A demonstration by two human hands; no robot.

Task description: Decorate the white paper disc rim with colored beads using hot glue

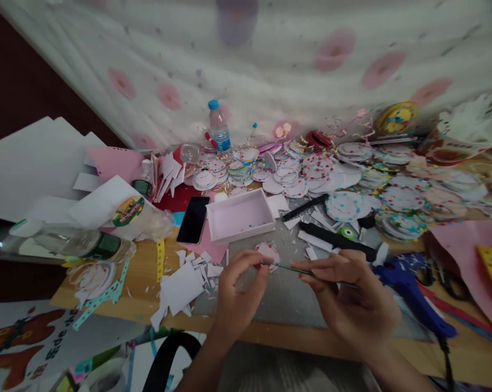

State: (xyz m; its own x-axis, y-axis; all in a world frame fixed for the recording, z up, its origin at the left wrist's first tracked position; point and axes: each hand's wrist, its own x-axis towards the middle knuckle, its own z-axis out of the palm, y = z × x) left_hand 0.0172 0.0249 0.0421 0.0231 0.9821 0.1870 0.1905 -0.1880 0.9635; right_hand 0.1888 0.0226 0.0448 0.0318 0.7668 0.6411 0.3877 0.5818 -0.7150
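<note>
My right hand [347, 294] pinches a thin dark stick-like tool [286, 267], slanting left with its tip at my left fingertips. Whether it is tweezers or a pick I cannot tell. My left hand [243, 288] is curled, thumb and forefinger drawn close together around that tip; anything small between them is too fine to make out. Just behind the fingertips lies a small round white paper disc [270, 251] with red dots along its edge. Beyond it stands an open white box [241, 216] with a few tiny bits inside. Both hands are above a grey mat [266, 310].
Heaps of dotted paper discs [286, 174] fill the back. Paper scraps [184, 286] and a phone [193, 219] lie left. A black knife-like tool [335, 240], a blue glue gun [413, 291] and scissors [448, 280] are right. A water bottle [219, 128] stands by the curtain [168, 43].
</note>
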